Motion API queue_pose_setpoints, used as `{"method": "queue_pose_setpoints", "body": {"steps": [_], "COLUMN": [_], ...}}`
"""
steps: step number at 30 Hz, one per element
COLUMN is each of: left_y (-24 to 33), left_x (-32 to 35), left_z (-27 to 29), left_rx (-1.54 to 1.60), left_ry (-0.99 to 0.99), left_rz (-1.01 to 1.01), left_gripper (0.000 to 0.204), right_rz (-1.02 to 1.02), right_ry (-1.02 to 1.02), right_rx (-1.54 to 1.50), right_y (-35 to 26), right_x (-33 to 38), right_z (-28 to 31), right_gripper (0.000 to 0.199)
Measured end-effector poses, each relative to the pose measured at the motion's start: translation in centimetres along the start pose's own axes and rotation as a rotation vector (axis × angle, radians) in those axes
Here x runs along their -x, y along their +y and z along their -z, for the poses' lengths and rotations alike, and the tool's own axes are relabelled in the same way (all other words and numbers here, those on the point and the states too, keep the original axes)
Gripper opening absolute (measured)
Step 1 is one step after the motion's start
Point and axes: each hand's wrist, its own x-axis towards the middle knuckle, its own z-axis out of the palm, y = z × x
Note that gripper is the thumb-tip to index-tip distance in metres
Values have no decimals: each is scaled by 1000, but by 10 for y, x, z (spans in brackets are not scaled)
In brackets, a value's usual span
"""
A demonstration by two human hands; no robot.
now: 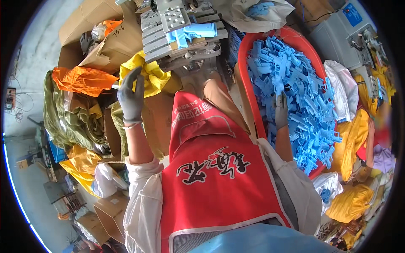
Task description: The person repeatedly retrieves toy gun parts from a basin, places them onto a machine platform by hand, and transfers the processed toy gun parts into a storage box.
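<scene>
1. The red tub (243,69) stands on the person's right, heaped with blue gun-shaped pieces (297,80) that lie at all angles, some up at its rim.
2. The right hand (281,114), in a gray glove, is over this heap near the tub's left side. Its fingertips are at the end of 1 blue piece; whether they grip it, I cannot tell.
3. The left hand (131,97), also gloved in gray, is raised with thumb and fingers spread apart, in front of a yellow bag (156,80).
4. Ahead, between the 2 hands, 1 blue gun-shaped part (200,30) lies on its side on a slatted metal table (157,45), next to a perforated metal plate (174,20).
5. At the upper left, an open cardboard box (122,49) contains a gray glove (86,42) and an orange bag (110,28).
6. Beyond the tub, an open whitish sack (237,17) holds more blue pieces. A blue crate (234,45) sits just beside the tub's far left end.
7. At the lower right, a clear plastic bag (333,180) has small blue pieces inside.
</scene>
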Motion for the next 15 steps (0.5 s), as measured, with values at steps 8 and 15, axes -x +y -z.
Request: {"method": "queue_pose_setpoints", "body": {"steps": [8, 15], "left_y": [25, 24], "left_x": [-81, -114], "left_z": [-30, -48], "left_rx": [13, 163], "left_ry": [-118, -337], "left_rz": [-328, -151], "left_gripper": [37, 37], "right_rz": [49, 223], "right_ry": [-159, -343], "right_rx": [-429, -454], "right_y": [-76, -127], "right_x": [9, -14], "right_z": [-21, -47], "right_gripper": [40, 38]}}
